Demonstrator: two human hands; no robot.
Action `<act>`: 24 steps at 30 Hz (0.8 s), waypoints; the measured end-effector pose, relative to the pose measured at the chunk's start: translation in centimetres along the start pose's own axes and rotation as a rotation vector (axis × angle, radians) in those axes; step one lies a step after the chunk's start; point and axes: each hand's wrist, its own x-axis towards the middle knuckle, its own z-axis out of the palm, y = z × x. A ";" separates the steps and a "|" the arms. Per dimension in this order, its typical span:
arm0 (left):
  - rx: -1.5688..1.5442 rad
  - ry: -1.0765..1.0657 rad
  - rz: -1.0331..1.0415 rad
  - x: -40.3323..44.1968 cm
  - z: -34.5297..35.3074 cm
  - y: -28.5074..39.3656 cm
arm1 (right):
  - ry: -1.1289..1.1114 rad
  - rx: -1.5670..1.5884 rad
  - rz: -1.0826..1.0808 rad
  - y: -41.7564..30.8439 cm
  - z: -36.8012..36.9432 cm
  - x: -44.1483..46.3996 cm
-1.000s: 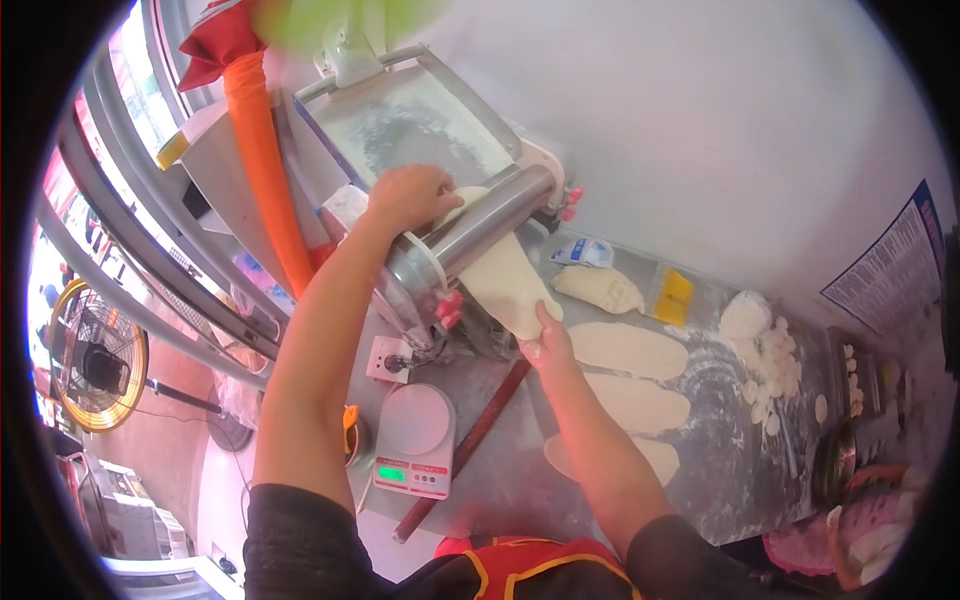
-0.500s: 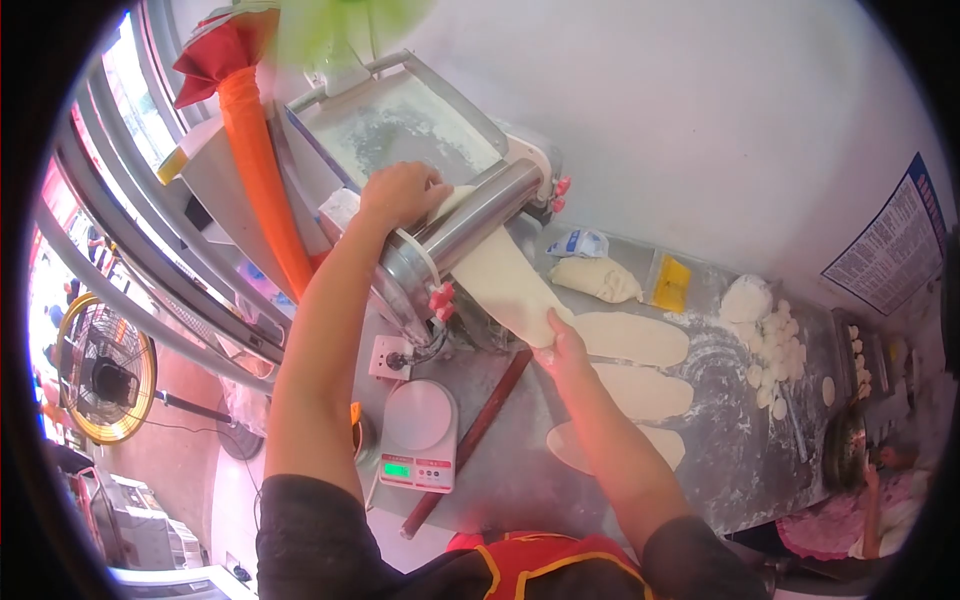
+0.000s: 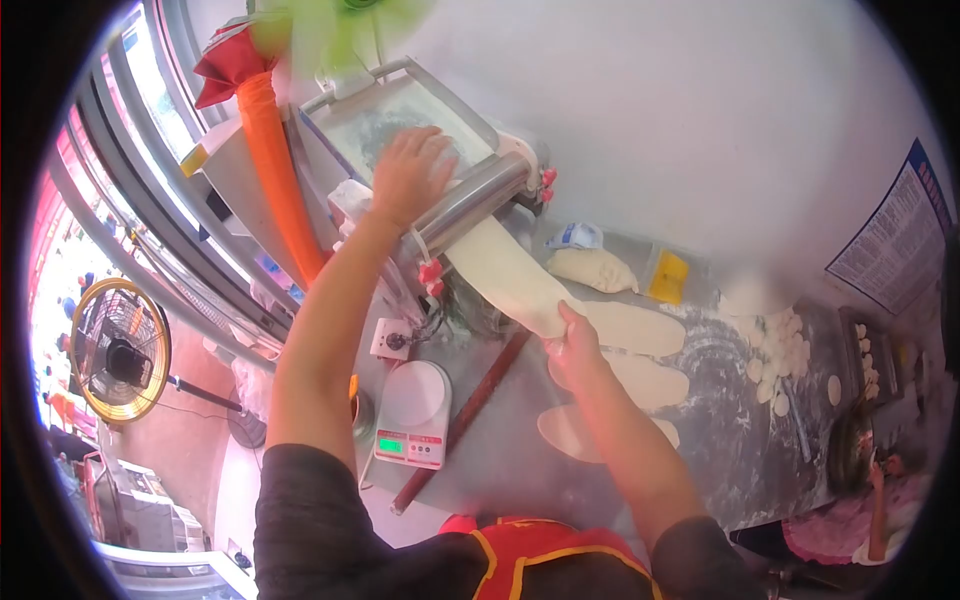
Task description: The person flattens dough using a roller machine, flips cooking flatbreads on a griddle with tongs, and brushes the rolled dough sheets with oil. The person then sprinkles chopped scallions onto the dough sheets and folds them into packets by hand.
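Observation:
A dough sheeter [image 3: 470,205] with a steel roller stands against the wall, its floured feed tray [image 3: 345,130] behind the roller. From under the roller comes a long flat sheet of dough [image 3: 505,270]. My right hand [image 3: 577,345] pinches the near end of that sheet, thumb on top, holding it off the table. Above the tray, just behind the roller, is my left hand [image 3: 410,175], palm down with fingers apart and holding nothing. Several oval dough sheets, such as the nearest one [image 3: 570,432], lie on the table beside and under my right forearm.
A digital scale [image 3: 413,415] and a rolling pin [image 3: 470,415] lie in front. Behind are a dough lump [image 3: 592,269] and a yellow scraper [image 3: 668,277]. Small dough pieces [image 3: 780,350] cover the right side. A green fan [image 3: 345,30] spins above; another person's arm [image 3: 878,510] shows far right.
My left hand has moved from the dough at the roller back over the tray, its fingers spreading. The dough's tail behind the roller no longer shows. My right hand still holds the front end.

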 end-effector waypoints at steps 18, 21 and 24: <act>-0.272 -0.413 -0.303 -17.5 12.5 6.8 | 0.053 0.029 -0.065 -2.0 0.6 -3.0; 0.186 -0.494 -0.117 -15.9 12.1 6.3 | 0.086 0.017 -0.056 -2.2 -1.1 -2.8; 0.190 -0.381 -0.104 -15.8 11.8 5.9 | 0.084 -0.027 -0.031 -2.1 -0.8 -3.2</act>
